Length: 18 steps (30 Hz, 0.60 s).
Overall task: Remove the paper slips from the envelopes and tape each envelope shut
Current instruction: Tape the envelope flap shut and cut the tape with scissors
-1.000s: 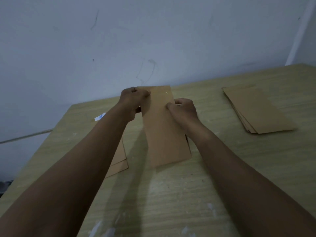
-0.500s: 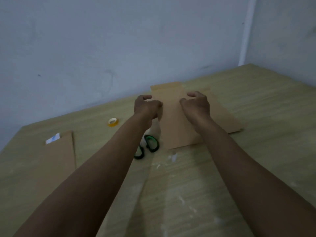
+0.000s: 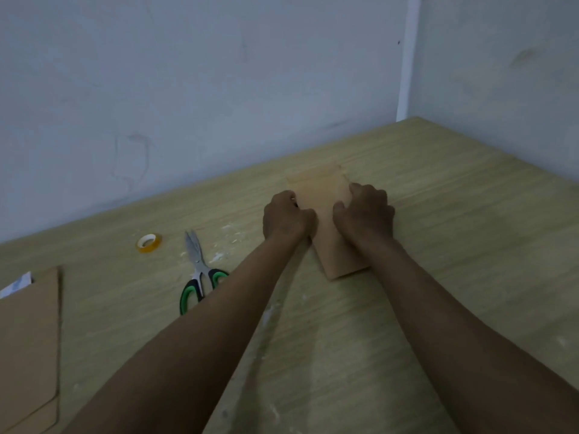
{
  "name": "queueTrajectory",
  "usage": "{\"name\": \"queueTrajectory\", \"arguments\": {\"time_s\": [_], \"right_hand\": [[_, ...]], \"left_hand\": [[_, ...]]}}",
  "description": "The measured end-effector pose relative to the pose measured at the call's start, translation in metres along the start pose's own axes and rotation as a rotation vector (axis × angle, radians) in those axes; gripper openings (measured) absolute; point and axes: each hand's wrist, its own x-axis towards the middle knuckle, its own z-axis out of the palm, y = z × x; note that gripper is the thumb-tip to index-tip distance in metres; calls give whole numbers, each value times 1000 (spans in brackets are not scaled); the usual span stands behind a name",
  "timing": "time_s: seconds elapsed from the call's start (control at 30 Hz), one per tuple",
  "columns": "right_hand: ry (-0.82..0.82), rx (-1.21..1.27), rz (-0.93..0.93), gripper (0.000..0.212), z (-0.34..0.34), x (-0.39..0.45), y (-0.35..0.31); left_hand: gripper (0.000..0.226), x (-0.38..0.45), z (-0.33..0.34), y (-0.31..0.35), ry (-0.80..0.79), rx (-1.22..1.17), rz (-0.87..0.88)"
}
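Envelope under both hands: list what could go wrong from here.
1. Both hands, left and right, grip the envelope; freeing one to fetch the tape roll could let the flap spring open.
2. The scissors lie beside the left forearm, so a reach toward the tape could knock them.
3. White crumbs on the table could stick under the tape.

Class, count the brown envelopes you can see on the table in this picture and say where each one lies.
2 for certain: one envelope held under both hands, mid-table, and one envelope at the left edge, with another's edge seemingly showing beneath it, so more may be hidden.
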Motion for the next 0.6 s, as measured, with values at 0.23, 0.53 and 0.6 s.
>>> {"name": "queueTrajectory", "arguments": {"time_s": [0.23, 0.53, 0.6], "right_hand": [[19, -37, -70, 48, 5, 3, 0], [-39, 219, -328, 43, 35, -24, -81], [-61, 238, -387, 42, 49, -37, -104]], "left_hand": [[44, 11, 6, -8, 11, 152, 127], [41, 4, -86, -52, 180, 195, 181], [40, 0, -115, -69, 224, 209, 151]]}}
